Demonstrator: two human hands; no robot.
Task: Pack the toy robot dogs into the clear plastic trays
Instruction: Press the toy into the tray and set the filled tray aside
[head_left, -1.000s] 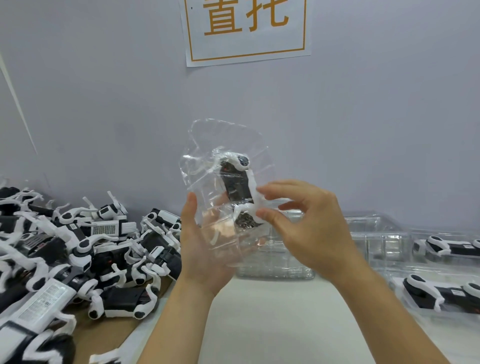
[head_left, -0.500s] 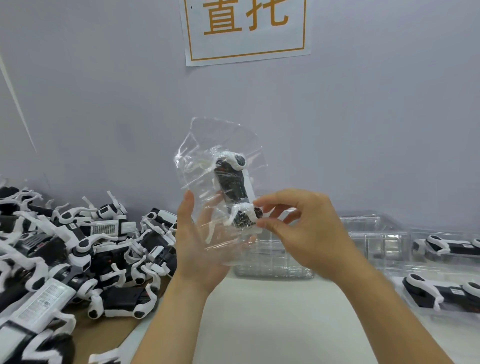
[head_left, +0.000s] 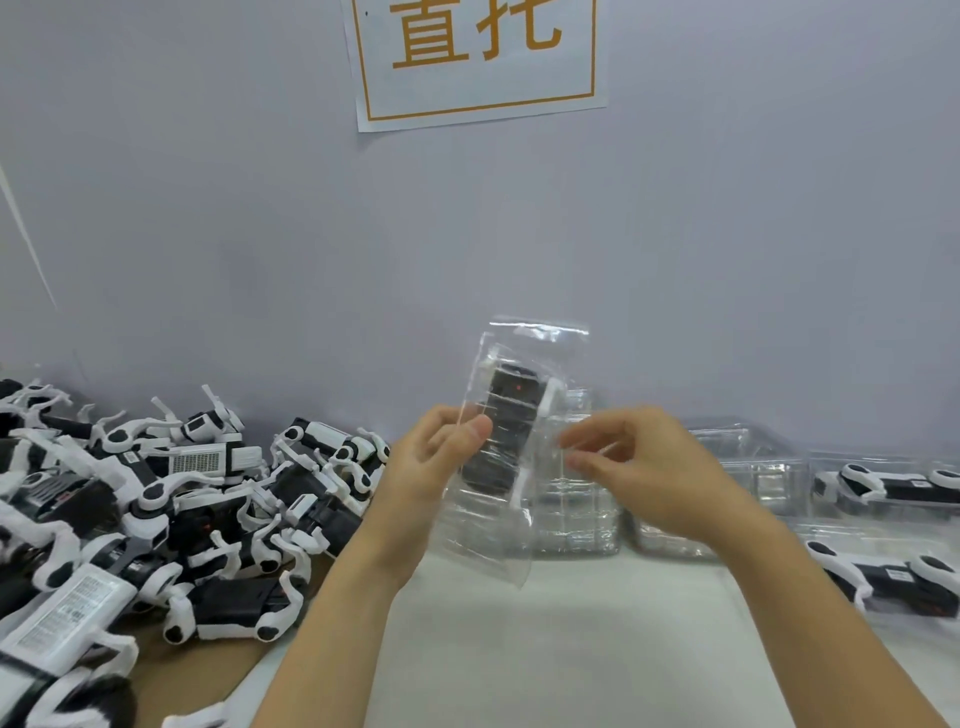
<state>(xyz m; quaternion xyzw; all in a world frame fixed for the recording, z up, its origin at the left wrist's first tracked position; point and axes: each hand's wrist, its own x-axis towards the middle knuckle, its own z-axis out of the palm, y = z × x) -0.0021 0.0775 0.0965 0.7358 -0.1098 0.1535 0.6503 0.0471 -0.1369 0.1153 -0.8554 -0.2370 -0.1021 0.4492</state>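
Note:
A black-and-white toy robot dog (head_left: 506, 431) lies inside a clear plastic tray (head_left: 493, 525) held upright in the air over the table. My left hand (head_left: 434, 467) grips the tray's left edge, thumb on its front face. To the tray's right, my right hand (head_left: 644, 467) has its fingers curled near the tray's right side; whether they touch it is unclear. A heap of loose robot dogs (head_left: 171, 499) covers the left of the table.
A stack of clear trays (head_left: 576, 514) stands behind the held one by the wall. Two packed trays with dogs (head_left: 893, 483) lie at the right edge. A sign with orange characters (head_left: 475, 57) hangs on the grey wall. White tabletop (head_left: 545, 649) lies below my hands.
The tray has turned so the dog's dark underside faces me and has dropped lower and rightward. My right hand let go of the dog and drew back to the right.

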